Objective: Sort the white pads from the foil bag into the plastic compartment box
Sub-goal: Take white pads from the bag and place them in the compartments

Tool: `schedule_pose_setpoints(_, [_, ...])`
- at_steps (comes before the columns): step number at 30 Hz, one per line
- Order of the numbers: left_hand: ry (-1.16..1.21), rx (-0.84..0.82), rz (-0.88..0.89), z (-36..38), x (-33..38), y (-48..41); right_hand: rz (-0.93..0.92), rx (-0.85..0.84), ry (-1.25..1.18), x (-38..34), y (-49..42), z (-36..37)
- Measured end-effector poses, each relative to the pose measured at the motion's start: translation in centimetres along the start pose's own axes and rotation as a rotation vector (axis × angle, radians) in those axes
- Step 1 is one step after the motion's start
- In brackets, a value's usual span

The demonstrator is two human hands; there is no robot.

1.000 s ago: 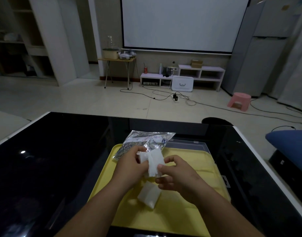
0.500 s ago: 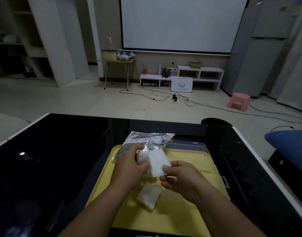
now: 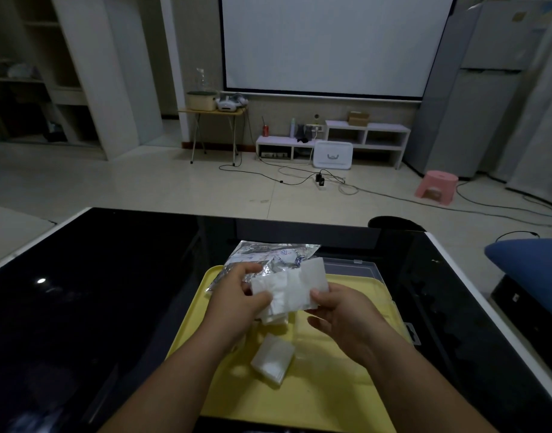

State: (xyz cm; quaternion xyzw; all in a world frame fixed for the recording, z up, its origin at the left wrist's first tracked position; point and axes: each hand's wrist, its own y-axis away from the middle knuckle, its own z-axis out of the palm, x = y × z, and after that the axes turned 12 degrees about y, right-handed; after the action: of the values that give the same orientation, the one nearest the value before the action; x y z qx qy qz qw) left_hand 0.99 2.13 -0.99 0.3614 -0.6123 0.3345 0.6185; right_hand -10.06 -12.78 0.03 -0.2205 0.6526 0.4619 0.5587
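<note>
A: What is the head camera showing?

B: Both hands are working above the yellow tray (image 3: 331,395), which is sitting toward the near right of the black surface (image 3: 112,292). The left hand (image 3: 237,296) is pinching a small bunch of white pads (image 3: 276,303) between thumb and fingers. The right hand (image 3: 343,314) is pinching the corner of the top pad (image 3: 312,275).

A: And the foil bag (image 3: 268,253)?

B: It is lying over the tray's far left corner, partly behind the left hand. I cannot tell whether any finger is holding it. One loose pad (image 3: 273,359) is resting near the tray's middle.

A: Which step is this?

B: They seem to be peeling a single pad off the bunch. No pad looks to be sitting in the box yet.

A: Where is the compartment box (image 3: 356,265)?

B: Only its clear rim is peeking out along the tray's far and right edges; the compartments are hidden.

A: So what is the next move asking for?

B: Probably a clean separation — the sheets look thin and clingy — then carrying that pad to a compartment, which likely means uncovering the box first.
</note>
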Motion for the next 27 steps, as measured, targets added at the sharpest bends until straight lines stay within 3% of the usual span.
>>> schedule_pose_setpoints(9, [0.090,-0.089,-0.053,0.25,0.34,0.29,-0.110,0.105,0.098,0.14,0.02,0.28])
schedule_pose_setpoints(19, [0.106,-0.086,-0.057,0.44,0.27,0.24,-0.211,-0.026,0.112,0.27,0.14,0.44])
schedule_pose_setpoints(27, [0.187,-0.113,-0.076,0.61,0.50,0.25,-0.233,0.030,0.189,0.49,0.05,0.72])
